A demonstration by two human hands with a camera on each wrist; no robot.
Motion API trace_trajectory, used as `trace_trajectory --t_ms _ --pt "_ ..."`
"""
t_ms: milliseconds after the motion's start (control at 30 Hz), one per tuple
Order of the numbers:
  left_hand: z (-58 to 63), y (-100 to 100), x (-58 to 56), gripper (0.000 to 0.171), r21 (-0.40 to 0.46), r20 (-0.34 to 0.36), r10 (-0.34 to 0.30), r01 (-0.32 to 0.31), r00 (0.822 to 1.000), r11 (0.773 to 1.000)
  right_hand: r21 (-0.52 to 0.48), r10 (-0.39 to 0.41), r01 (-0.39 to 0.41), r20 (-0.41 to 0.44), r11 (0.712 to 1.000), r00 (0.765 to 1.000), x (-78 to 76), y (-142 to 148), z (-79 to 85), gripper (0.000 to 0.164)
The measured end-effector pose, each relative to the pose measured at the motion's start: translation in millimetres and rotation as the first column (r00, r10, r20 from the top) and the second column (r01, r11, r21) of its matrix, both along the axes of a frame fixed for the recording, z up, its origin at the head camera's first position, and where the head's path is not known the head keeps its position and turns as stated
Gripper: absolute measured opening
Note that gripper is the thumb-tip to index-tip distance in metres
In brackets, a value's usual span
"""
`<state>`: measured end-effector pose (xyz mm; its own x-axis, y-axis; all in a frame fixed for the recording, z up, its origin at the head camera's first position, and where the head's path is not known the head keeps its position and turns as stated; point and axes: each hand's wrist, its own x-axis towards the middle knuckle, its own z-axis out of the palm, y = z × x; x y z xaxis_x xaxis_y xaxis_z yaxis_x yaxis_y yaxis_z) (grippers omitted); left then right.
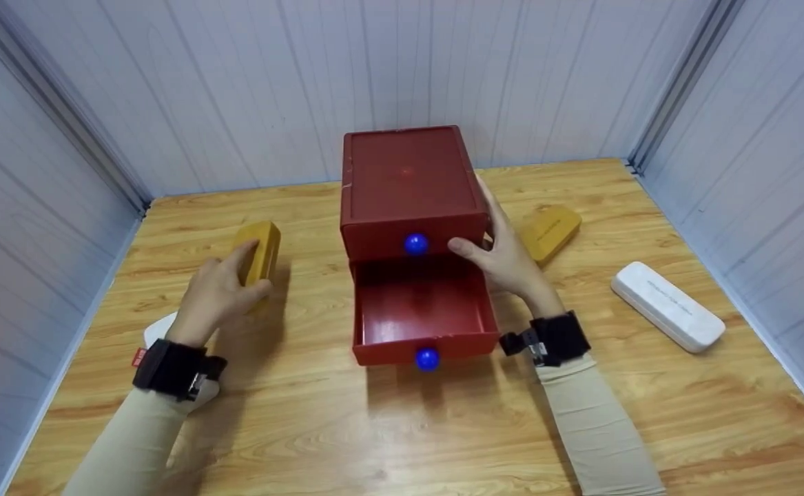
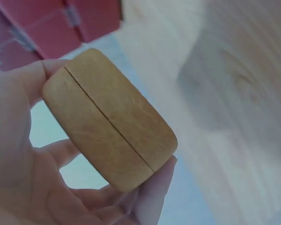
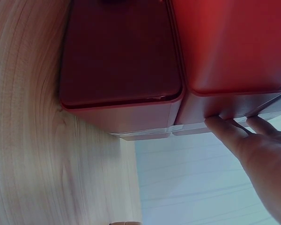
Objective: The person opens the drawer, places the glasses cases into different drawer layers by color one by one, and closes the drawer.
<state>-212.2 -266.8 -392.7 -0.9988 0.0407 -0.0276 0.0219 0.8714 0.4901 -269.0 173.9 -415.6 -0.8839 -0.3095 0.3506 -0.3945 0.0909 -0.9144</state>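
Observation:
My left hand [image 1: 215, 293] pinches a yellow glasses case [image 1: 262, 256] between thumb and fingers, left of the red drawer cabinet [image 1: 408, 179]. In the left wrist view, the end of this glasses case [image 2: 110, 119] shows its lid seam, closed. The cabinet's lower drawer [image 1: 422, 310] is pulled out and its inside is bare; the upper one is pushed in. Blue round knobs mark both fronts. My right hand [image 1: 512, 258] lies against the cabinet's right side, fingers extended along the wall and thumb at the upper front. In the right wrist view, its fingertips touch the red side.
A second yellow glasses case [image 1: 551, 233] lies right of the cabinet, behind my right hand. Farther right lies a white glasses case [image 1: 668, 306]. A white object [image 1: 159, 329] with a red tag is partly hidden under my left wrist. Pale panel walls enclose the wooden table [image 1: 305, 441].

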Motion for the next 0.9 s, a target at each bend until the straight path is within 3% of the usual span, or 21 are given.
trace_trajectory --t_ms 267,500,700,900 --pt "27.5 16 31.6 0.081 -0.006 -0.051 -0.083 0.083 0.995 0.997 0.004 -0.015 0.015 0.003 1.0 1.0 0.6 1 -0.7 0.097" --pt "48.8 24 67.1 0.077 -0.004 -0.108 -0.14 0.141 0.984 0.99 -0.009 -0.012 0.012 0.004 1.0 1.0 1.3 -1 -1.4 0.096" --pt "58.7 32 92.6 0.074 0.032 -0.2 -0.186 0.196 0.962 0.98 0.002 -0.011 0.011 -0.012 1.0 1.0 0.2 -2 -1.3 0.097" --pt "64.4 51 106.0 0.075 0.046 -0.233 -0.262 0.28 0.937 0.959 0.011 -0.019 0.019 -0.004 1.0 1.0 0.7 0 -1.3 0.096"
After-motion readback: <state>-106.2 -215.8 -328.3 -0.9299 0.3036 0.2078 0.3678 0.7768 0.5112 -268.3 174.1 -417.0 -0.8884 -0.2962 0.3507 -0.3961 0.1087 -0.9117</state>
